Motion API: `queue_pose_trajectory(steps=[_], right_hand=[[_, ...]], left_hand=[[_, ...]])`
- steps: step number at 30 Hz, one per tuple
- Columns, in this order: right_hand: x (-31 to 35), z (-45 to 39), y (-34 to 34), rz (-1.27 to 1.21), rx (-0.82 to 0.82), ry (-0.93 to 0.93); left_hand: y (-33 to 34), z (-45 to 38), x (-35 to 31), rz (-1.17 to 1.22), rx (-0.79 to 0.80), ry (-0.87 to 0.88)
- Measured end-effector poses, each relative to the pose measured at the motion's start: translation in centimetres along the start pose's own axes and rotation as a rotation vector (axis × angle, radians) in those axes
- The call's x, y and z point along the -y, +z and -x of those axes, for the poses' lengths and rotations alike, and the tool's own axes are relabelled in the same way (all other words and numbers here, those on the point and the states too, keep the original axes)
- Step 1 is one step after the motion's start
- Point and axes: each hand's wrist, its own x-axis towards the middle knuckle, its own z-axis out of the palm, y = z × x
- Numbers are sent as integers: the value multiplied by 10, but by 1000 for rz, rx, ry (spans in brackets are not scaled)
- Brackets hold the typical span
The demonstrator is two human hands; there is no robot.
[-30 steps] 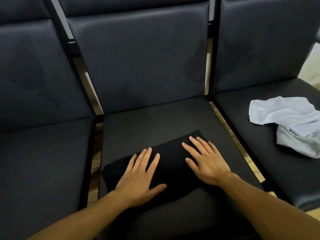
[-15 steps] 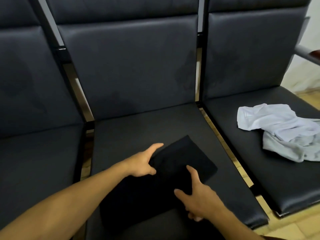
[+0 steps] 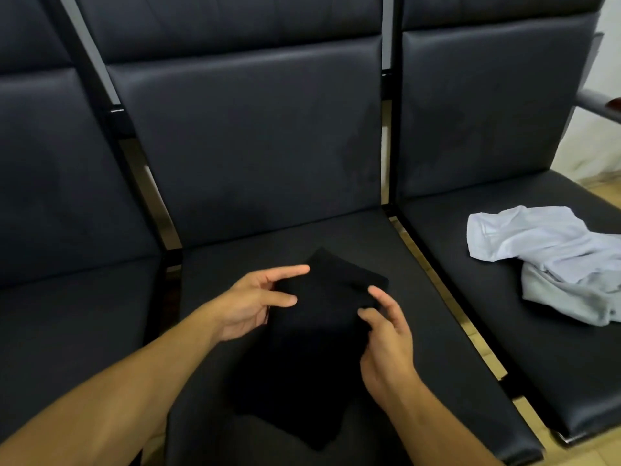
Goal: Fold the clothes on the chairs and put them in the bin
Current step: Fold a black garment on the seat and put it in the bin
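A folded black garment (image 3: 322, 317) is held over the seat of the middle chair (image 3: 420, 324). My left hand (image 3: 255, 301) grips its left edge, thumb on top and fingers underneath. My right hand (image 3: 386, 331) pinches its right edge, with the fingers curled around the fabric. The garment's lower part hangs dark against the seat. On the right chair (image 3: 504, 297) lies a crumpled white garment (image 3: 537, 237) over a light grey one (image 3: 571, 297). No bin is in view.
Three dark padded chairs stand side by side; the left chair (image 3: 67, 314) has a bare seat. A metal armrest (image 3: 598, 102) juts out at the far right. Light floor tiles (image 3: 605, 190) show beyond the right chair.
Both hands went from pressing flat on the black garment to gripping its sides and lifting it off the seat. The view has swung slightly to the right.
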Motion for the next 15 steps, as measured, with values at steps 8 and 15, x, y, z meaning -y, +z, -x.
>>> queue_pose_trajectory(steps=[8, 15], right_hand=[[46, -48, 12, 413, 414, 99], [91, -106, 27, 877, 371, -234]], left_hand=[[6, -38, -31, -90, 34, 60], [-8, -86, -84, -734, 49, 182]])
